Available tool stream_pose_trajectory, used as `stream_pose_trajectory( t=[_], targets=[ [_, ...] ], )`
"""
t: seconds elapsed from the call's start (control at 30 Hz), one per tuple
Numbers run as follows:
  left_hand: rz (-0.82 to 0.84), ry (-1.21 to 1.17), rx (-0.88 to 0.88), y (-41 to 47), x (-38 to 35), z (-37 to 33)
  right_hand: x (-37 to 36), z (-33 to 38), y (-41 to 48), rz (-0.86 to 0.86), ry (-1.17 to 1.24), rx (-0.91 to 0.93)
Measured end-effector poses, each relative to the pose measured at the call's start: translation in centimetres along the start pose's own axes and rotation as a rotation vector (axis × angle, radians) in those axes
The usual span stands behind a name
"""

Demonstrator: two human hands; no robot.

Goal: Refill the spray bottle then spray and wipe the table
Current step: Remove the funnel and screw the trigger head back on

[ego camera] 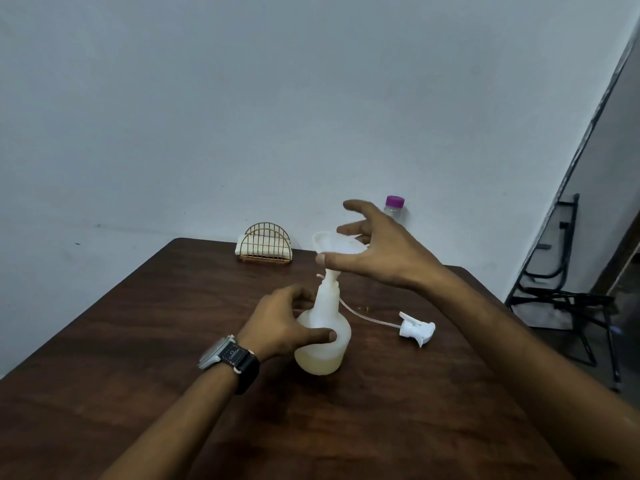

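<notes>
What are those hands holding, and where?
The left hand grips the spray bottle round its body; the right hand spreads open at the funnel, seemingly gripping nothing.

Purple cap [394, 201], gold rack [265, 244]

Dim, soft light (edges bend), slight blur
</notes>
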State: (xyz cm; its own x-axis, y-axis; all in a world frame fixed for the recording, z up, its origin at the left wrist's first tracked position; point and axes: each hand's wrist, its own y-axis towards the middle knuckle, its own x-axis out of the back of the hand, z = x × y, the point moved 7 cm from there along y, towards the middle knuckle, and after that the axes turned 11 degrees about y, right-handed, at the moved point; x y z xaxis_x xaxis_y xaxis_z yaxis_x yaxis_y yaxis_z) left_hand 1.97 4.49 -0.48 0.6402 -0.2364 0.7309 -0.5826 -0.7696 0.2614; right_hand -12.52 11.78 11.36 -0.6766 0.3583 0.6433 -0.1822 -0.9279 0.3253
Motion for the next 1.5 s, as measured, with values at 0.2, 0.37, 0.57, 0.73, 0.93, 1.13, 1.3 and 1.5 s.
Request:
stream_pose_trajectory(
  t=[0.2, 0.37, 0.57, 0.73, 0.93, 1.13, 1.3, 1.5],
  targets=[
    [0.010, -0.019, 0.020, 0.1, 0.0, 0.2, -0.7, 0.0, -0.6, -0.071, 0.027, 0.034],
    [0.009, -0.022, 0.029, 0.1, 0.0, 0.3, -0.4, 0.3, -1.2, -0.169, 0.061, 0.065],
    [0.006, -0.034, 0.030, 0.1, -0.1, 0.4, 0.2, -0.3, -1.5, -0.186, 0.134, 0.016],
    [0.006, -0.037, 0.037, 0.1, -0.1, 0.4, 0.2, -0.8, -1.1, -0.148, 0.166, -0.045],
    [0.007, -0.031, 0.038, 0.1, 0.0, 0.3, 0.0, -0.5, -0.8, -0.124, 0.176, -0.051],
    [0.003, -0.026, 0.041, -0.1, 0.1, 0.2, 0.2, -0.6, -0.9, -0.109, 0.213, -0.066],
    [0.006, -0.019, 0.046, -0.1, 0.1, 0.1, 0.6, -0.2, -0.6, -0.102, 0.185, -0.063],
    [0.004, -0.017, 0.047, -0.3, 0.2, 0.1, 0.6, 0.0, -0.4, -0.075, 0.177, -0.068]
  ],
)
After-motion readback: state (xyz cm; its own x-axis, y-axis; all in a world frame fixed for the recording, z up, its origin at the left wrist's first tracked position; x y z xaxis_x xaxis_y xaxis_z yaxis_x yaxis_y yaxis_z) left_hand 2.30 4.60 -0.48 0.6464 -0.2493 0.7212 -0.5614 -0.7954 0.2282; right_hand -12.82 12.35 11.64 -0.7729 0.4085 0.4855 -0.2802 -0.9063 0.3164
